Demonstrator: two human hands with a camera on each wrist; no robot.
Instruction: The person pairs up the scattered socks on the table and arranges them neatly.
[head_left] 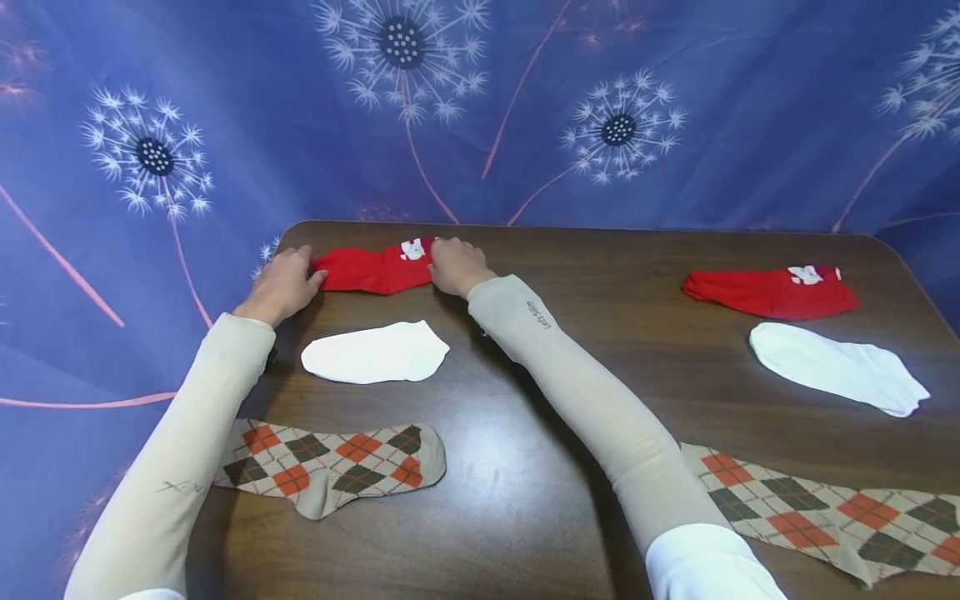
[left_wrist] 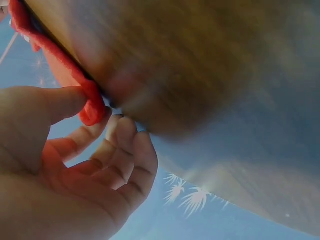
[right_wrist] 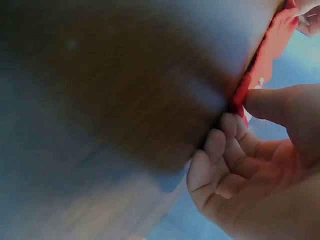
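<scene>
A red sock (head_left: 362, 269) with a white figure lies stretched flat near the far left of the table, one hand at each end. My left hand (head_left: 281, 283) pinches its left end; in the left wrist view the thumb lies on the red fabric (left_wrist: 70, 75) with the index fingertip against its edge. At the sock's other end, by the white figure, my right hand (head_left: 457, 265) pinches it between thumb and fingers. The right wrist view shows that thumb on the red edge (right_wrist: 265, 57). Part of the sock's right end is hidden under the right hand.
Below the red sock lie a white sock (head_left: 375, 353) and an argyle sock (head_left: 337, 462). On the right side are another red sock (head_left: 765, 293), a white sock (head_left: 836, 367) and an argyle sock (head_left: 825, 512). A blue dandelion-print cloth (head_left: 510, 108) hangs behind the brown table (head_left: 570, 267).
</scene>
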